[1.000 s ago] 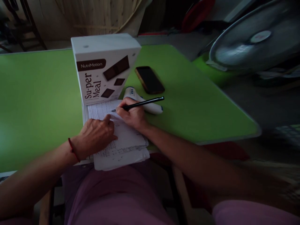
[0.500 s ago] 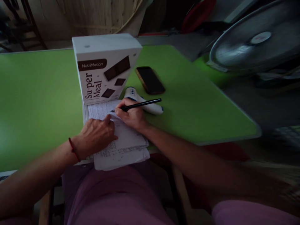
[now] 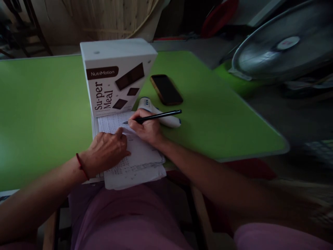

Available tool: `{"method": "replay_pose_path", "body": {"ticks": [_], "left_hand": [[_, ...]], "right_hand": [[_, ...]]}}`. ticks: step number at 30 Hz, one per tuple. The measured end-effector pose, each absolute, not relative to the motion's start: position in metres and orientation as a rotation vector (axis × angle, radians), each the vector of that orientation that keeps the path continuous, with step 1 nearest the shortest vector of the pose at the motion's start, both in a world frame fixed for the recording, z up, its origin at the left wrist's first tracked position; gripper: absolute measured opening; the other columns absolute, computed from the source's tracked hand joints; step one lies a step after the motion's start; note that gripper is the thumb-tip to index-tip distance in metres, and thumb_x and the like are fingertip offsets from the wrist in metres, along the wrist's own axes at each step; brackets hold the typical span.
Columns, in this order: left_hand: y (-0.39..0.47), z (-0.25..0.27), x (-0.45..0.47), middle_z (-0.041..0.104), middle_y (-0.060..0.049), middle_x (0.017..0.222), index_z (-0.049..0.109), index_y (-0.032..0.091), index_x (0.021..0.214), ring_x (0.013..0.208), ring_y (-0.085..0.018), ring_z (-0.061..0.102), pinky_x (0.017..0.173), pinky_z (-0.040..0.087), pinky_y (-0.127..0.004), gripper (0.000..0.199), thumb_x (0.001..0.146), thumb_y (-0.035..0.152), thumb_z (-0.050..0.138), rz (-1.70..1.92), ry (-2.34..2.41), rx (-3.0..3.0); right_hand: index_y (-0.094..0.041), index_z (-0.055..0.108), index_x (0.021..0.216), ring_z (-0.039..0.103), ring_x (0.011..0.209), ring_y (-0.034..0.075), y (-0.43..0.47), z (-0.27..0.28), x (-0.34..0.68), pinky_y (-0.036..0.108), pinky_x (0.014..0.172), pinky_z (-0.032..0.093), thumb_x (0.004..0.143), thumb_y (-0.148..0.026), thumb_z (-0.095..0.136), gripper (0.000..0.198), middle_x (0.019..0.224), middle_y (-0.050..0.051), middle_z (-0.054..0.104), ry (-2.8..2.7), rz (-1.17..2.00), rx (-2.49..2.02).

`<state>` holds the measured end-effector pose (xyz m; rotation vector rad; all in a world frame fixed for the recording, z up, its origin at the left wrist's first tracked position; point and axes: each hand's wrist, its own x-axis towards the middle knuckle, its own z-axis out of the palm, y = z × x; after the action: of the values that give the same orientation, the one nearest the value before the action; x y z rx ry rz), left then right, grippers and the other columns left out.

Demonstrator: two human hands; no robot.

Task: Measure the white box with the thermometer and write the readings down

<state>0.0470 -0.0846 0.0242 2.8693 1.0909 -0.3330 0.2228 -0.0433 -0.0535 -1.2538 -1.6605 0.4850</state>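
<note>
My right hand (image 3: 147,128) pinches a slim black pen (image 3: 169,113), its tip on or just over the handwritten lines of a notebook page (image 3: 143,152). Across the left part of the same page lies my left hand (image 3: 110,149), holding nothing, with the index finger stretched toward the pen tip and the thumb apart. A red cord bracelet circles the left wrist. The page tops a stack of written sheets whose lower edge hangs over the table edge. Beyond the stack stands a white NutriMotion box (image 3: 102,69), covering its top end.
Behind my right hand lies a white gun-shaped device, like an infrared thermometer (image 3: 170,121). A dark phone (image 3: 167,89) in a brown case rests farther back on the green table (image 3: 221,118). A large round metal tray (image 3: 267,55) leans beyond the right edge.
The pen's back end has shifted very slightly to the right. Both hands, the sheets and the box stay where they were.
</note>
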Motion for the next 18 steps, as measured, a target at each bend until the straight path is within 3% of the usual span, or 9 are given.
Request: {"method": "replay_pose_path", "body": {"ticks": [8, 14, 18], "left_hand": [[-0.084, 0.024, 0.047, 0.062, -0.016, 0.131, 0.067, 0.008, 0.109, 0.072, -0.023, 0.070, 0.048, 0.040, -0.034, 0.032, 0.101, 0.039, 0.059, -0.330, 1.084, 2.891], [-0.082, 0.020, 0.044, 0.065, -0.014, 0.127, 0.069, 0.009, 0.103, 0.068, -0.021, 0.069, 0.046, 0.036, -0.032, 0.029, 0.099, 0.037, 0.062, -0.249, 1.091, 2.910], [-0.076, 0.015, 0.040, 0.072, -0.011, 0.103, 0.068, 0.010, 0.095, 0.063, -0.019, 0.066, 0.046, 0.035, -0.029, 0.024, 0.097, 0.034, 0.064, -0.115, 1.043, 2.924]], "right_hand": [[-0.024, 0.056, 0.077, 0.056, 0.062, 0.014, -0.046, -0.049, 0.223, 0.030, 0.063, 0.049, 0.085, -0.029, 0.055, 0.010, 0.068, -0.002, 0.061, -1.690, 0.371, -1.185], [-0.023, 0.067, 0.097, 0.067, 0.088, 0.020, -0.045, -0.042, 0.241, 0.036, 0.082, 0.056, 0.094, -0.021, 0.051, 0.017, 0.092, 0.006, 0.071, -2.032, 0.103, -1.057], [-0.021, 0.070, 0.106, 0.066, 0.094, 0.023, -0.046, -0.042, 0.252, 0.039, 0.083, 0.057, 0.091, -0.007, 0.045, 0.033, 0.098, 0.009, 0.070, -2.330, 0.024, -1.113]]}}
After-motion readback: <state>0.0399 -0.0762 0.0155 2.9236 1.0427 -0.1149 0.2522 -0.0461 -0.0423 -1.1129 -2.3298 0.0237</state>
